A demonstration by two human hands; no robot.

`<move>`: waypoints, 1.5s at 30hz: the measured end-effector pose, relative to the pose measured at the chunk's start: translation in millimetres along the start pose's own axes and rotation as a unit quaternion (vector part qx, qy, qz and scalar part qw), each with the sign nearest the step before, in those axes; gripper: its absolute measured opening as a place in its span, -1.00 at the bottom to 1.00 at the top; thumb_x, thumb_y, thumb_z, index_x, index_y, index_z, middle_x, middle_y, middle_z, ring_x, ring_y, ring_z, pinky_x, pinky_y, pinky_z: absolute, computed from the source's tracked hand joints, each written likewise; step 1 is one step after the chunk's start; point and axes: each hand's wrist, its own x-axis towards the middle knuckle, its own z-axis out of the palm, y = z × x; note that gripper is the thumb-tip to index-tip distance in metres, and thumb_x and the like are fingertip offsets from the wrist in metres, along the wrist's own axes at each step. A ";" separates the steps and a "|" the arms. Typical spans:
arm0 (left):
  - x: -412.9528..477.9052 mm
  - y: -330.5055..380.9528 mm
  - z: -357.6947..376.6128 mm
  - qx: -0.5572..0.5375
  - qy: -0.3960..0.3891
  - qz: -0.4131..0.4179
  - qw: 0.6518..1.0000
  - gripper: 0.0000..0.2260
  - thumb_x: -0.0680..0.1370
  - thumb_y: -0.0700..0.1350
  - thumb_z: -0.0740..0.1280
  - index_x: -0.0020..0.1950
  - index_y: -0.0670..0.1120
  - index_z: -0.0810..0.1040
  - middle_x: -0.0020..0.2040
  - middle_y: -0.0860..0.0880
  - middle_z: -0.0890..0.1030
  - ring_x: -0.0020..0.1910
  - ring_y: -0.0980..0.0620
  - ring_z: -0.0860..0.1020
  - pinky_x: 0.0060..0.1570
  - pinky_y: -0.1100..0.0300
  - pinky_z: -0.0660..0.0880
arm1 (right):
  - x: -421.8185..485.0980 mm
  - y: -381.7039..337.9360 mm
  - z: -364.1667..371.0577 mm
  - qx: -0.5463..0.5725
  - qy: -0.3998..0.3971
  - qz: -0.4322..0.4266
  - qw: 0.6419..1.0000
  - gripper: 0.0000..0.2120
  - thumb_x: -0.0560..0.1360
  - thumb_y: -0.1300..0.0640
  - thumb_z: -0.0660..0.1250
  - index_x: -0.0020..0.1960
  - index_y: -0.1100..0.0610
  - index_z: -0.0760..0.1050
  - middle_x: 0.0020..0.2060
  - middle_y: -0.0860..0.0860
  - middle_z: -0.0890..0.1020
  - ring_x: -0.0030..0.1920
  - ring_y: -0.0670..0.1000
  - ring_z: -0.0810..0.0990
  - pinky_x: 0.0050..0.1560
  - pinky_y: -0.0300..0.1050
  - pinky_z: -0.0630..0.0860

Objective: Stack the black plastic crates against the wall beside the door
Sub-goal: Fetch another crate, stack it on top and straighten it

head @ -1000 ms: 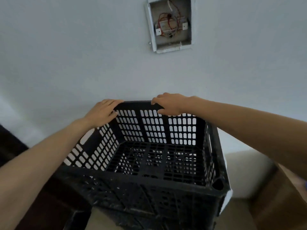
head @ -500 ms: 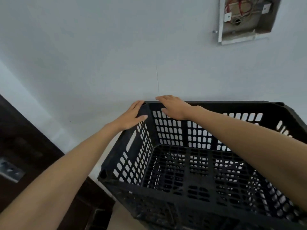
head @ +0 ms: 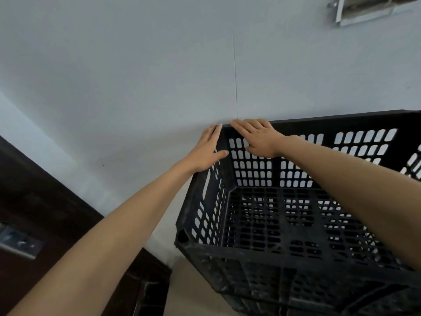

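A black plastic crate (head: 284, 254) with perforated walls fills the lower right, its far side against the pale wall (head: 159, 76). Under its front edge shows part of another black crate (head: 296, 299). Both my hands meet at the top crate's far left corner. My left hand (head: 207, 151) lies on the left wall's rim with the thumb hooked inside. My right hand (head: 255, 137) lies over the far rim, fingers flat, thumb down the inner wall. The crate's right side is cut off by the frame.
A dark brown door (head: 34, 201) with a metal plate (head: 18, 242) stands at the left, close to the crate. An open electrical box (head: 369, 8) is set in the wall, top right. Beige floor (head: 189, 293) shows between door and crates.
Both hands have slid left along the crate's far rim and now meet at its far left corner. The view has swung left, so the crate sits further right and the door shows.
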 end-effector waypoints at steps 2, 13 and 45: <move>-0.7 2.8 -1.9 0.003 -0.005 -0.006 1.000 -0.27 0.62 0.06 0.23 0.59 -0.01 -0.20 0.60 0.00 -0.22 0.56 0.00 -0.27 0.50 0.07 -0.17 | -1.1 -4.9 -10.0 -0.020 -0.037 0.012 0.999 -0.18 0.54 0.07 0.17 0.55 0.04 -0.34 0.57 0.02 -0.16 0.56 0.08 -0.12 0.50 0.10 -0.11; -57.3 -0.6 -12.3 0.061 0.029 0.025 0.997 -0.35 0.65 0.10 0.11 0.60 -0.06 -0.18 0.61 -0.02 -0.17 0.57 0.01 -0.22 0.51 0.09 -0.15 | -39.2 -84.1 -53.0 0.008 -0.036 0.002 0.999 -0.22 0.59 0.02 0.17 0.55 0.22 -0.28 0.56 0.14 -0.15 0.56 0.11 -0.17 0.54 0.06 -0.11; -203.1 71.0 32.7 0.185 0.017 -0.079 0.979 -0.43 0.61 0.21 -0.28 0.50 0.17 0.27 0.51 -0.01 0.33 0.58 -0.09 0.00 0.48 -0.18 -0.10 | -249.6 -144.4 -54.4 -0.019 -0.004 -0.063 0.998 -0.40 0.58 -0.21 0.10 0.51 0.04 0.09 0.31 0.03 0.45 0.31 0.10 0.40 0.24 0.12 0.43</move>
